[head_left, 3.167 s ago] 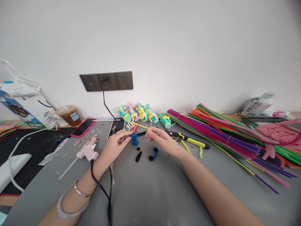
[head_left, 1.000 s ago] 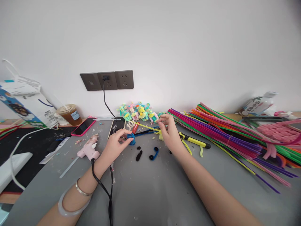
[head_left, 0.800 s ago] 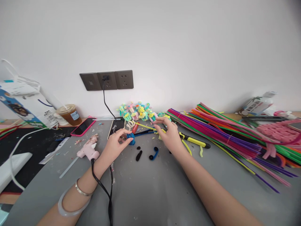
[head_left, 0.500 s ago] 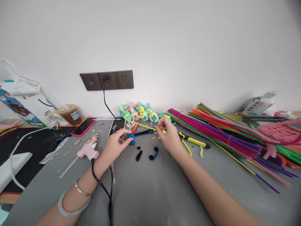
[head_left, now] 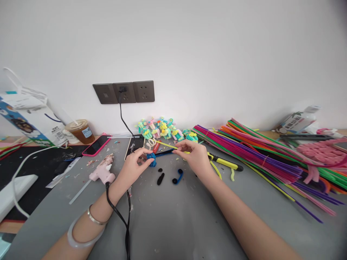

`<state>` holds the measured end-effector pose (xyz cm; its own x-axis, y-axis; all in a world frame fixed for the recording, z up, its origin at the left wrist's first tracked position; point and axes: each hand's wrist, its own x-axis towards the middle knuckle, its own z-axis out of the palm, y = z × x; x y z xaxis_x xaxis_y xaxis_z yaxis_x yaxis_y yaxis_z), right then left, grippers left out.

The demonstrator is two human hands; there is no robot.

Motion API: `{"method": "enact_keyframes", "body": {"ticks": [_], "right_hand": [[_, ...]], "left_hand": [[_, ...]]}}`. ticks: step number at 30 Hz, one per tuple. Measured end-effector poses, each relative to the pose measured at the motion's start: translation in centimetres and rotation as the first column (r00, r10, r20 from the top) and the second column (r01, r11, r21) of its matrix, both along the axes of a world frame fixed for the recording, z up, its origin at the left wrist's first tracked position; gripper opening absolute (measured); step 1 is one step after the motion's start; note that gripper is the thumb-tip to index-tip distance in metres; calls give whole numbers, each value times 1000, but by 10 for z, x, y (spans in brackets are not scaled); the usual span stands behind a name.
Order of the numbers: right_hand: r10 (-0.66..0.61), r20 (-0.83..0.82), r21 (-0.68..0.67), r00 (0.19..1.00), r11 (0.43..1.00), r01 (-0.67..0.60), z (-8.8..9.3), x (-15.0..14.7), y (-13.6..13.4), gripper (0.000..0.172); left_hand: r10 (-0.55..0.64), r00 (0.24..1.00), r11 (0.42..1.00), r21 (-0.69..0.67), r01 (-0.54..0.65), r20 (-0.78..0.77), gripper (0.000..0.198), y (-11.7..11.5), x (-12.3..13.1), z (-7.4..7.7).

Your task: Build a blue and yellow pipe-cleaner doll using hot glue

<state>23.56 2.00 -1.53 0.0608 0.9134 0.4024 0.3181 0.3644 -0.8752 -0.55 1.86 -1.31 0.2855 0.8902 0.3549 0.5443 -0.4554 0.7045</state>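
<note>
My left hand (head_left: 135, 167) rests on the grey table (head_left: 173, 224) and pinches a small blue pipe-cleaner ball (head_left: 152, 159) between thumb and fingertips. My right hand (head_left: 193, 157) is just to the right of it, its fingers pinched on a thin yellow pipe cleaner (head_left: 166, 145) that runs back and to the left. Just in front of both hands lie a black fuzzy piece (head_left: 160, 178) and a blue-and-black curved piece (head_left: 177, 177).
A pink glue gun (head_left: 103, 172) with its black cord lies left of my left hand. Yellow-handled pliers (head_left: 223, 162) lie right of my right hand, beside long bundles of coloured pipe cleaners (head_left: 260, 151). Small finished figures (head_left: 162, 130), a pink phone (head_left: 96, 146) and an iced drink (head_left: 80, 132) stand near the wall.
My right hand reached back to the yellow pipe cleaner, closed on it and drew slightly nearer and leftward. My left hand stayed put on the blue ball.
</note>
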Motion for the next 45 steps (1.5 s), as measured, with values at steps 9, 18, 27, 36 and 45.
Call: {"method": "enact_keyframes", "body": {"ticks": [9,18,27,36,45], "right_hand": [[39,21,-84,999,996,-37,1,0,0,19],[-33,231,8,972,999,32,-4,-1,0,12],[-5,270,83,963,996,-18,-5,-3,-1,17],[5,241,50,971,999,-18,-6,-2,0,18],[67,145,-23,987,998,-64,7,-6,-9,24]], "left_hand": [[2,1000,1000,-14,-2,3,21,0,0,-1],[-66,998,998,4,66,12,16,3,-3,-6],[-147,987,984,96,153,-66,8,-4,4,-2],[-3,994,998,56,-3,109,15,-4,4,-1],[72,861,987,-162,12,503,30,-3,6,2]]}}
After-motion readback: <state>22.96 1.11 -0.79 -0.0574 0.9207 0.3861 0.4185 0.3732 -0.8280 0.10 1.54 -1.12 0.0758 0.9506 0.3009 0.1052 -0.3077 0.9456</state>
